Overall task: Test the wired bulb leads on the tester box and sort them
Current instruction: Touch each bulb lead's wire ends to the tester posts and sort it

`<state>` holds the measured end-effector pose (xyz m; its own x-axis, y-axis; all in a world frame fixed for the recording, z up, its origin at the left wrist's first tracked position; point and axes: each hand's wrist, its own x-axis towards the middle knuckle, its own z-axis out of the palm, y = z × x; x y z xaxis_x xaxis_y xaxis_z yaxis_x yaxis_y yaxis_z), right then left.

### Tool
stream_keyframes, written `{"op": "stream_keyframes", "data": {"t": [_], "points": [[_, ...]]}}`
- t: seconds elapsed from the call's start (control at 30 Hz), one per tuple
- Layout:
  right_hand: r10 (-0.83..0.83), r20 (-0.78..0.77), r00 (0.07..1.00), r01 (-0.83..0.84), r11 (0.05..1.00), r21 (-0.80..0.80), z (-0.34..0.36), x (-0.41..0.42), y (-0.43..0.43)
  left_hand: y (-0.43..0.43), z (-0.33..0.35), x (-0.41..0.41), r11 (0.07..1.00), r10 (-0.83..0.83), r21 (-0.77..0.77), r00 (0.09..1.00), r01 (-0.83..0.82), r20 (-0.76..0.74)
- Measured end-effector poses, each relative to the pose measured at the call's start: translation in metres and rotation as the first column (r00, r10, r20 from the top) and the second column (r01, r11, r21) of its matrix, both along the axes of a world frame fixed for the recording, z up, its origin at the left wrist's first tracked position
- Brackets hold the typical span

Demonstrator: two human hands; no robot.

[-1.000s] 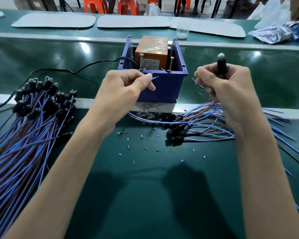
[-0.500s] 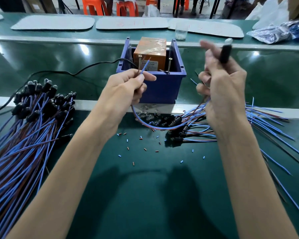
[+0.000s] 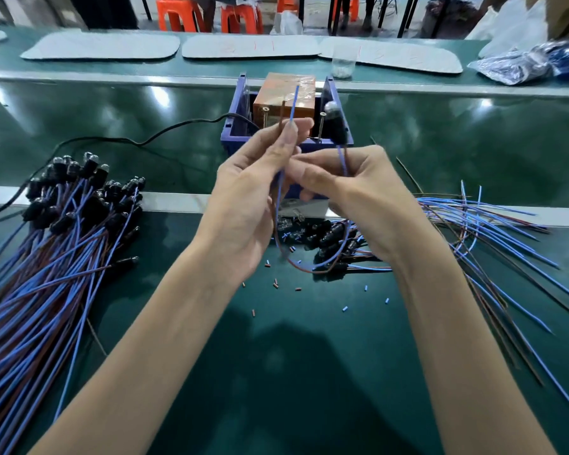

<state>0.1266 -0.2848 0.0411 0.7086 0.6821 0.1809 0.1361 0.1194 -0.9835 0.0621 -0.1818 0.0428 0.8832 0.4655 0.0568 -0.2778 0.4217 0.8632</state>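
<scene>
Converged before tester box (image 3: 232, 137) since earlier frame | left hand (image 3: 253, 192) pinches blue-brown lead ends (image 3: 294, 103) upright | right hand (image 3: 358, 198) pinches wire (image 3: 343, 159) under bulb (image 3: 334, 124) | risk: crossed ends could short.

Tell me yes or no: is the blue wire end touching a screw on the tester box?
No, the left hand holds the blue wire end up between the two screws, clear of both.

Blue tester box (image 3: 342, 139), green table (image 3: 276, 372)

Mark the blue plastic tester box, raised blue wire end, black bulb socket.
Blue plastic tester box (image 3: 233, 137): head view, front-left corner.
Raised blue wire end (image 3: 295, 100): head view, mid-length.
Black bulb socket (image 3: 337, 129): head view, body.
</scene>
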Motion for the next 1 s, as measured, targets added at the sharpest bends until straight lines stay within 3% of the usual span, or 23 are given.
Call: {"op": "stream_keyframes", "data": {"t": [0.1,0.23,0.37,0.47,0.63,0.8,1.0], "points": [[0.052,-0.031,0.998,-0.051,0.998,0.032,-0.002,-0.001,0.003,-0.004,0.000,0.001,0.995,-0.057,-0.077,0.998,0.056,-0.005],[-0.003,-0.106,0.994,0.011,0.997,0.072,-0.001,0.003,0.005,-0.004,-0.003,0.003,0.997,-0.048,-0.064,0.999,0.049,0.002],[-0.140,-0.179,0.974,0.159,0.983,0.094,0.001,0.007,0.001,0.002,-0.010,0.004,0.968,0.204,0.174,0.972,-0.183,-0.114],[-0.276,-0.152,0.949,0.292,0.952,0.096,0.000,0.013,-0.001,0.008,-0.013,0.004,0.937,0.309,0.213,0.942,-0.278,-0.129],[-0.446,-0.181,0.877,0.467,0.879,0.099,-0.005,0.023,-0.001,0.015,-0.013,0.008,0.954,0.296,0.123,0.932,-0.275,-0.210],[-0.480,-0.235,0.845,0.513,0.852,0.106,-0.009,0.029,-0.002,0.017,-0.020,0.011,0.932,0.310,0.252,0.932,-0.259,-0.189],[-0.507,-0.261,0.822,0.550,0.825,0.131,-0.016,0.034,-0.003,0.021,-0.025,0.011,0.921,0.345,0.249,0.924,-0.299,-0.166]]}}
